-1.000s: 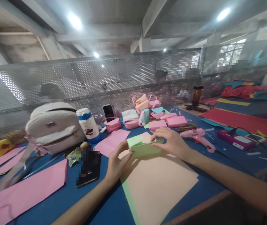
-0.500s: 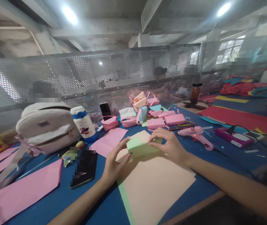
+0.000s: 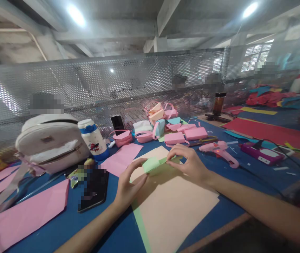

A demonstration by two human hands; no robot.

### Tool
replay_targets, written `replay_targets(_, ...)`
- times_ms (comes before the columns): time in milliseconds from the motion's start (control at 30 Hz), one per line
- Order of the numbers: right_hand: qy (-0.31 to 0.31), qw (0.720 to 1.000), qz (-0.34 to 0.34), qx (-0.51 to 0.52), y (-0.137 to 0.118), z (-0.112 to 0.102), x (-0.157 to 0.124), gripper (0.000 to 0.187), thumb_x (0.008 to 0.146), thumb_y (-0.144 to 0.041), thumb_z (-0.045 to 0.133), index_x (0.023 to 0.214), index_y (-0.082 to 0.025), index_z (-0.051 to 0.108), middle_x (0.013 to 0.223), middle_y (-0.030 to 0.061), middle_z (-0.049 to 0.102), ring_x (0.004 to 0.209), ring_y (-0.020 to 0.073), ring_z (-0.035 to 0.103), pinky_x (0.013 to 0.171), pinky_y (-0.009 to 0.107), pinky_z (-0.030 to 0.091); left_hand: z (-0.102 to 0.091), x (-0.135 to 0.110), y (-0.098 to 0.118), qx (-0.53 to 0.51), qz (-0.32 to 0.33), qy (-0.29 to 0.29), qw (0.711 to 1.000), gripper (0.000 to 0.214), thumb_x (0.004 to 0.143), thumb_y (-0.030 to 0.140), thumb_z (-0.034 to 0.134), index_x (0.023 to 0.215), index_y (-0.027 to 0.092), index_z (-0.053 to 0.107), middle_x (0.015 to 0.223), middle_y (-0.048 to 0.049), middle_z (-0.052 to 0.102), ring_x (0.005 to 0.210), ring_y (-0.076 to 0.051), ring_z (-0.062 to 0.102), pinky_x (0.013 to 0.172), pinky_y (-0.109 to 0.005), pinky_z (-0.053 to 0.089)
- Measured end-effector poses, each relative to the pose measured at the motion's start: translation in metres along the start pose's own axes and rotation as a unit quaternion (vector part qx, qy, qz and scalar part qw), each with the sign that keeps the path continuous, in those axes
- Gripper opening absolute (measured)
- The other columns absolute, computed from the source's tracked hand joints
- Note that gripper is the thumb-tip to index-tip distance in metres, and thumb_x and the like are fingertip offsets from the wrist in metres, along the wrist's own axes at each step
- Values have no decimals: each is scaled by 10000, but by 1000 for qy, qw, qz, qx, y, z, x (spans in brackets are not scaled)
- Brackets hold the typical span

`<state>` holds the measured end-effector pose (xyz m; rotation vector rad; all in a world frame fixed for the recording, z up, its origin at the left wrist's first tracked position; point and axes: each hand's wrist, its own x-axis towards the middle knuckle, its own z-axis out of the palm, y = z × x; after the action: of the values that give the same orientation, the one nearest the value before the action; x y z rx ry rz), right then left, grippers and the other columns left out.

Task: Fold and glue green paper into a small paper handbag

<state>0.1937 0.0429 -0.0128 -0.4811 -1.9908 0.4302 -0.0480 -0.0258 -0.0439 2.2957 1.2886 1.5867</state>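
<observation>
"Green folded paper (image 3: 151, 165) sits in our grip; what might spoil it?"
"Pressing unevenly: our left hand (image 3: 130, 180) and right hand (image 3: 188, 161) pinch its opposite ends, so we might crease it."
"Its look?"
"Pale, brighter at its left end, over peach sheets (image 3: 176, 207), left of the pink glue gun (image 3: 221, 151)."

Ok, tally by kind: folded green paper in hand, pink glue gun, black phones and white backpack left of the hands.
Light-green folded paper piece: 1
Pink plastic glue gun: 1
Black rectangular phones: 2
White zippered backpack: 1
Total: 5
</observation>
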Motion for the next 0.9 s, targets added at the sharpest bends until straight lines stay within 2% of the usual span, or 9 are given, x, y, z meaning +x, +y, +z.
replay_targets(200,-4,1000,-12,10,-2,3,-3,106,874,-157,659,789,-216,634,793,24,668,774,197,616,841,371,487,3,-2,7,-32,-15,3,999,363,875,151,660,1218,242,587,1169,-70,698,1102,-213,670,971,-332,555)
replay_targets(400,-10,1000,-24,14,-1,5,-4,103,882,-181,649,789,-218,624,788,20,662,759,196,615,866,393,493,1,-2,7,-33,-13,9,999,358,864,150,663,1203,237,587,1160,-69,702,1094,-223,676,954,-339,560)
replay_targets(633,-13,999,-27,19,-1,5,-5,117,858,-122,661,795,-213,624,805,14,665,773,186,616,897,387,474,0,-1,8,-30,-15,3,999,343,870,137,647,1197,221,590,1157,-81,701,1094,-225,673,952,-341,557)
replay_targets(900,-10,999,-43,28,3,7,-6,133,848,-89,667,802,-205,623,807,15,660,771,179,600,852,357,466,0,-1,8,-42,-18,6,999,319,884,140,631,1192,214,598,1146,-78,698,1084,-216,673,953,-346,560)
